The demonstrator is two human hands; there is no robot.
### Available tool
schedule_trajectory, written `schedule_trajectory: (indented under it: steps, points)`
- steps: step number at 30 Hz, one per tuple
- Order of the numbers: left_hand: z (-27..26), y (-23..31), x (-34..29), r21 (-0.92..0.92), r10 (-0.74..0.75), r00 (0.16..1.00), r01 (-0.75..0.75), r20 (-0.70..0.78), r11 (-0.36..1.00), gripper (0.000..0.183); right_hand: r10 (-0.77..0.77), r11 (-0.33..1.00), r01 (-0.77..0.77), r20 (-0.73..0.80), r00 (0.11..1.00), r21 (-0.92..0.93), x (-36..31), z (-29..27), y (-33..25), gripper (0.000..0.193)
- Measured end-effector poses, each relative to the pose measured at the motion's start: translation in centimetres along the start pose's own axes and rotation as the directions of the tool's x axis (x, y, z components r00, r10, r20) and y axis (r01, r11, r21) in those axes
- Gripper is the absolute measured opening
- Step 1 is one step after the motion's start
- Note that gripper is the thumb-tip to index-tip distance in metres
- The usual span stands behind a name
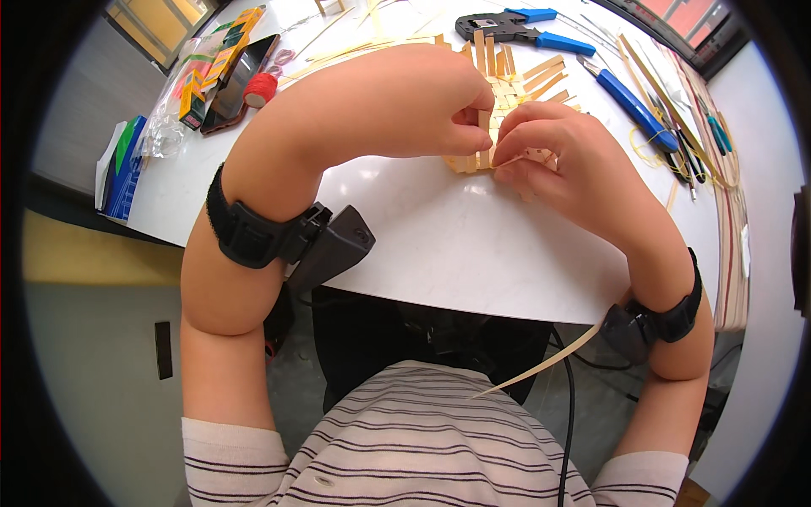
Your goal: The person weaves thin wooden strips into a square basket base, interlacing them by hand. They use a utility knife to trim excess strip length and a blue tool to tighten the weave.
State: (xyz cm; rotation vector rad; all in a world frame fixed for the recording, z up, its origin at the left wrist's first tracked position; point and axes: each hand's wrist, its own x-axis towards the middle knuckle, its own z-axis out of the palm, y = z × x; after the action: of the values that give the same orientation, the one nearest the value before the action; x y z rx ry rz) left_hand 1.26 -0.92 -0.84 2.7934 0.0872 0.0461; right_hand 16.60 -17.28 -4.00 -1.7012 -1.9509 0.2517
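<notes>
A small weave of pale bamboo-like strips lies on the white table, its loose strip ends fanning out at the far and right sides. My left hand reaches in from the left, thumb and fingers closed on an upright strip at the near edge of the weave. Close beside it, my right hand is pinched on a thin strip at the near right corner; its fingertips partly cover that strip. One long pale strip hangs from near my right wrist down over my lap.
Crimping pliers with blue handles lie beyond the weave. A blue-handled cutting tool and long strips lie to the right. At the left are a red thread spool, a phone, small boxes and plastic wrapping.
</notes>
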Motion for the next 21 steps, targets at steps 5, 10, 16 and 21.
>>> schedule_trajectory:
  steps: [5, 10, 16, 21]
  points:
    - [0.0, -0.1, 0.1, 0.033, -0.006, 1.000, 0.006, -0.001, 0.999, 0.020, 0.055, 0.992, -0.053, -0.008, 0.998, 0.115, 0.3, 0.1, 0.3, 0.012]
    - [0.2, -0.2, 0.1, 0.029, 0.005, 1.000, -0.005, -0.004, 1.000, 0.020, 0.155, 0.966, -0.156, 0.023, 0.988, 0.208, 0.5, 0.1, -0.1, 0.012]
    - [-0.1, 0.3, 0.0, 0.037, -0.007, 1.000, 0.006, 0.009, 0.999, 0.020, 0.299, 0.940, -0.304, 0.055, 0.953, 0.153, 1.3, 0.3, -0.2, 0.017]
    - [0.0, 0.1, 0.1, 0.043, 0.012, 1.000, -0.013, 0.010, 0.999, 0.020, 0.322, 0.915, -0.335, 0.093, 0.942, 0.225, 1.3, 0.6, 0.2, 0.012]
